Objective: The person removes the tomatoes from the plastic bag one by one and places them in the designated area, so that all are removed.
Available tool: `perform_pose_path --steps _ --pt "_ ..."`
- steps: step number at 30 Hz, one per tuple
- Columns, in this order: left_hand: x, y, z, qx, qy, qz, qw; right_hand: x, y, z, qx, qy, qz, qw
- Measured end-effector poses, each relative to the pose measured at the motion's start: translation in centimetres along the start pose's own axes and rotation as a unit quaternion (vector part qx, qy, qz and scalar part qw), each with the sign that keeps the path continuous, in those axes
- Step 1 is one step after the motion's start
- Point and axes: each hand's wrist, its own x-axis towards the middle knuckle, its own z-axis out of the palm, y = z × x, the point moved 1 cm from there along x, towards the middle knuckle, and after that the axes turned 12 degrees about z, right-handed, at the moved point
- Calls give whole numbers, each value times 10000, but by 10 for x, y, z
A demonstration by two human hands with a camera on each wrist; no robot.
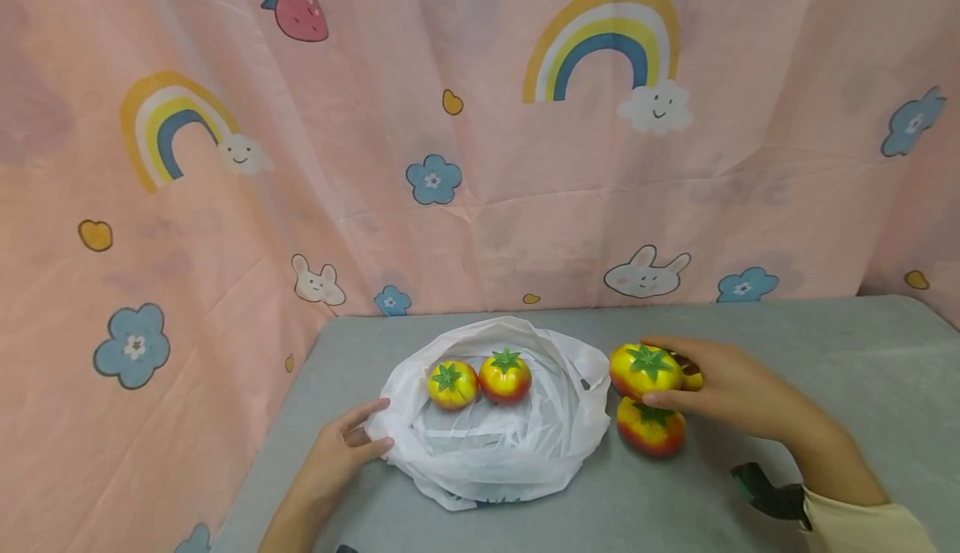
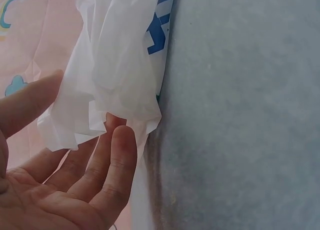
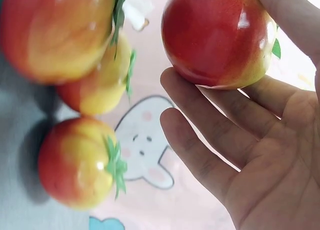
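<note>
A white plastic bag (image 1: 517,478) lies on the table with its mouth spread wide. Two glossy red-and-yellow tomatoes with green leaf tops, a left one (image 1: 452,385) and a right one (image 1: 506,376), sit inside it. My left hand (image 1: 341,445) holds the bag's left rim, thumb on one side and fingers on the other; the bag's edge (image 2: 120,75) hangs between them. To the right of the bag, my right hand (image 1: 720,382) grips a tomato (image 3: 217,37) between thumb and fingers, raised above the others. Another tomato (image 1: 651,428) rests just nearer on the table.
More of a yellow tomato (image 1: 692,374) shows behind my right fingers. Several tomatoes, such as one with its leaf toward the curtain (image 3: 77,162), appear in the right wrist view. The grey table (image 1: 825,353) meets a pink patterned curtain (image 1: 510,228) at its back edge.
</note>
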Motion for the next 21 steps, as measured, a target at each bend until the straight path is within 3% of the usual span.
perform_pose_path --steps 13,21 --pt "0 3 0 111 -33 -21 9999 6 -28 9 325 -220 -193 9990" --pt "-1 3 1 104 4 4 9999 8 -42 14 361 -184 -536 9977"
